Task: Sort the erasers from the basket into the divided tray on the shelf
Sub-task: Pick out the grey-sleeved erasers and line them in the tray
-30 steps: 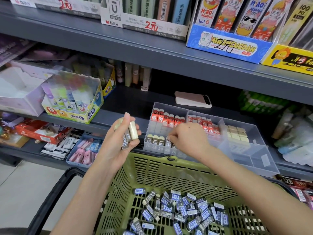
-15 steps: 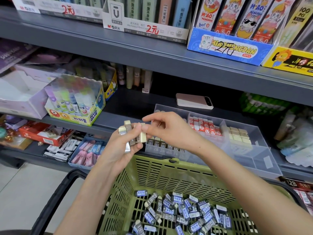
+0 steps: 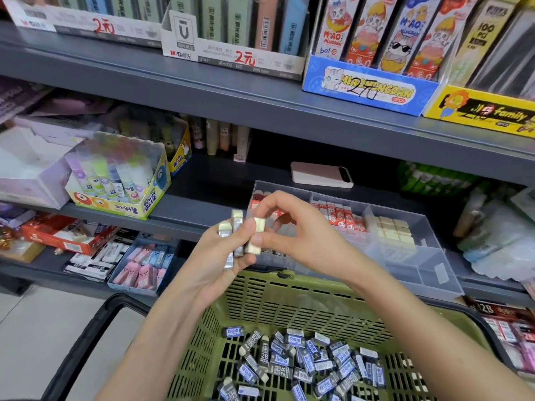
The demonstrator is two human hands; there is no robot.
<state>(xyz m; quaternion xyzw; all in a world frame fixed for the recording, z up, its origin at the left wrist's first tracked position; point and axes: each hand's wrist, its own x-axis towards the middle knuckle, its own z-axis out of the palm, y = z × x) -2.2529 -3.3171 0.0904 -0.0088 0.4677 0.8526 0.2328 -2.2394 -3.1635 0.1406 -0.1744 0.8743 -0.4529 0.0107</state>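
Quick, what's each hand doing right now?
Left hand: grips a bunch of grey-sleeved white rectangular erasers.
Right hand: pinches one cream rectangular eraser at that bunch's edge.

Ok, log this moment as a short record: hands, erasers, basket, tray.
left hand: grips held erasers, upright, above the basket
right hand: pinches cream eraser at the bunch's right side
basket: green, many loose erasers on its bottom
divided tray: clear, on the shelf; red-sleeved erasers and cream blocks in separate compartments
phone: on the shelf behind the tray
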